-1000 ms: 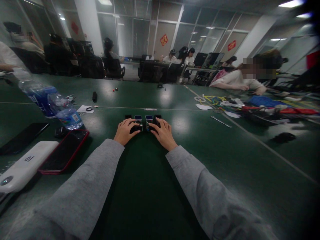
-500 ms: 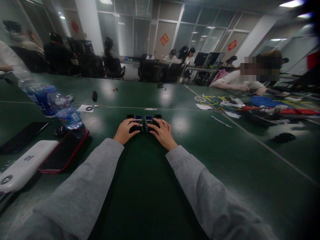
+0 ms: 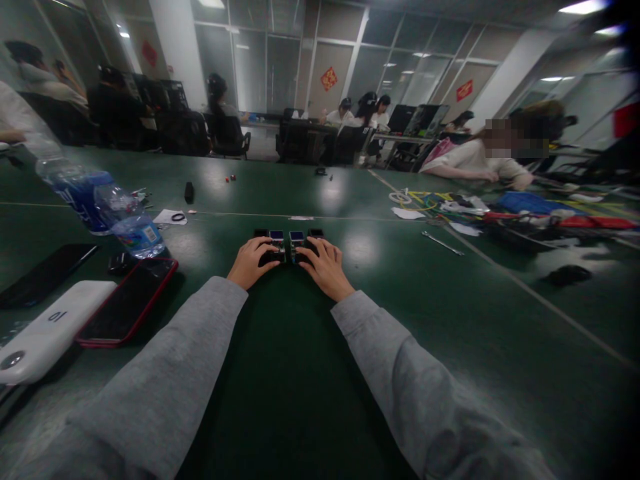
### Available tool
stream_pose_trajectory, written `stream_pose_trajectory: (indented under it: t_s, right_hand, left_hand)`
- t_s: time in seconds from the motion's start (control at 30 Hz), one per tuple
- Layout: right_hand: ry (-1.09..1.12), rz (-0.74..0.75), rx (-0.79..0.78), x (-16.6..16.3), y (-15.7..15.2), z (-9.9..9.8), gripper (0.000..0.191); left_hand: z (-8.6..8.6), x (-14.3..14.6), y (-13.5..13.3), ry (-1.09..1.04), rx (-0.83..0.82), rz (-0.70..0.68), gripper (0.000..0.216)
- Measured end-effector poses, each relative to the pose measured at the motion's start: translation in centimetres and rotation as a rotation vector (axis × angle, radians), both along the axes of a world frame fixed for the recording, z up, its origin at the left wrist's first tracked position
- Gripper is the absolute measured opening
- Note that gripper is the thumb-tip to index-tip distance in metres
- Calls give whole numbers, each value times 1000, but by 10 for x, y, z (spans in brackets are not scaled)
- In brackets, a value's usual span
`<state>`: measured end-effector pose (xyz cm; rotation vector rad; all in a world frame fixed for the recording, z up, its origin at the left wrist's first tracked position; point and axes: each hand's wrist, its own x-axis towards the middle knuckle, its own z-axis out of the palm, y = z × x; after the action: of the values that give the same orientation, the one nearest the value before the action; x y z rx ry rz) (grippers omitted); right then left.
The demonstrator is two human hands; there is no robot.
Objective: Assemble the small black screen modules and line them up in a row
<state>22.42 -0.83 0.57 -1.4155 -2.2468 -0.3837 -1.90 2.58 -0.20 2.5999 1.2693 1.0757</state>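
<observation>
Two small black devices with lit blue screens lie side by side on the green table (image 3: 300,373). My left hand (image 3: 249,261) is curled over the left device (image 3: 273,245), fingers wrapped on its near end. My right hand (image 3: 325,265) covers the right device (image 3: 301,244) the same way. Both of my forearms are in grey sleeves and rest on the table. The parts of the devices under my fingers are hidden.
At the left lie a red-edged phone (image 3: 127,302), a black phone (image 3: 45,275), a white power bank (image 3: 47,331) and two water bottles (image 3: 125,223). A metal tool (image 3: 442,243) and a heap of cables (image 3: 500,213) are at the right, where a person in white (image 3: 475,163) leans on the table. Others sit at desks behind.
</observation>
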Motion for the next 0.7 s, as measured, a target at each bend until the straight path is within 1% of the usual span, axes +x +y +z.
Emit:
stream_pose_trajectory:
  t_s: [0.27,0.53,0.7]
  right_hand:
    - [34,-12,-1,2,2,-4,32]
    - [54,-13,-3,4,4,-4,32]
    - [51,-6,-9,3,3,-5,38]
  left_hand:
    - [5,1,-5,32,-31,35,31]
    - [2,1,-1,39,-27,31,34]
    - [6,4,-4,-55,-4,85,43]
